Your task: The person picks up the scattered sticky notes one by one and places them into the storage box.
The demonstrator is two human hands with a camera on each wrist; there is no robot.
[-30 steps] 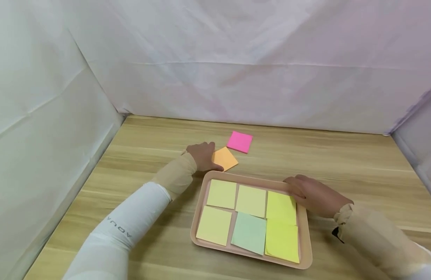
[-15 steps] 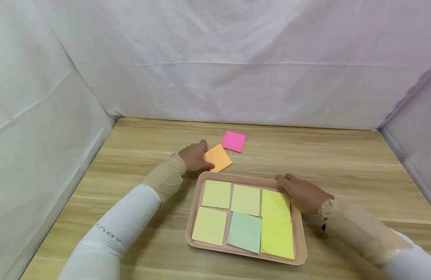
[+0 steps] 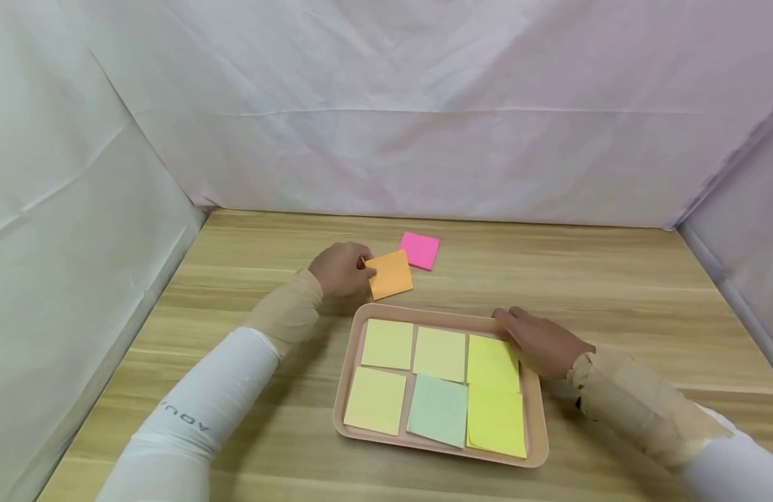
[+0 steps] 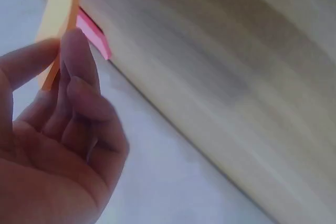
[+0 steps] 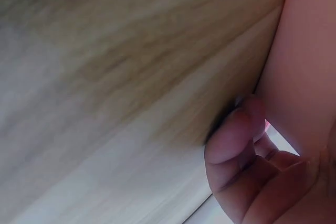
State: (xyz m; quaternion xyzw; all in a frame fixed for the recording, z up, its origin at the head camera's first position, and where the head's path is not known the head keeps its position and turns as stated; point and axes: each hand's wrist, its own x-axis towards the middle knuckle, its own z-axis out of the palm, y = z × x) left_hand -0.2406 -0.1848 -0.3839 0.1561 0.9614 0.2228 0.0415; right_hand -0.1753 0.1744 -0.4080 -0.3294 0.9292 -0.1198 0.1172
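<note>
My left hand (image 3: 340, 268) pinches an orange sticky note pad (image 3: 393, 275) between thumb and fingers, beyond the tray's far left corner. In the left wrist view the orange pad (image 4: 59, 9) is seen edge-on and tilted. Just behind it, a pink sticky note pad (image 3: 421, 249) lies on the table, one corner covered by the orange one. At the far right corner, my right hand (image 3: 546, 345) grips the rim of a pink tray (image 3: 537, 411). The right wrist view has its curled fingers (image 5: 231, 137) against the tray's outer wall; the thumb is hidden there.
Inside the tray lie two rows of pads: several pale yellow ones (image 3: 375, 401), a mint green one (image 3: 438, 410) and bright yellow ones (image 3: 496, 422). The wooden table (image 3: 581, 272) ends at white cloth walls (image 3: 386, 160) behind and at both sides.
My left hand has raised the orange pad off the table and turned it, moving slightly back. The right hand stays on the tray's corner. The head view has shifted a little.
</note>
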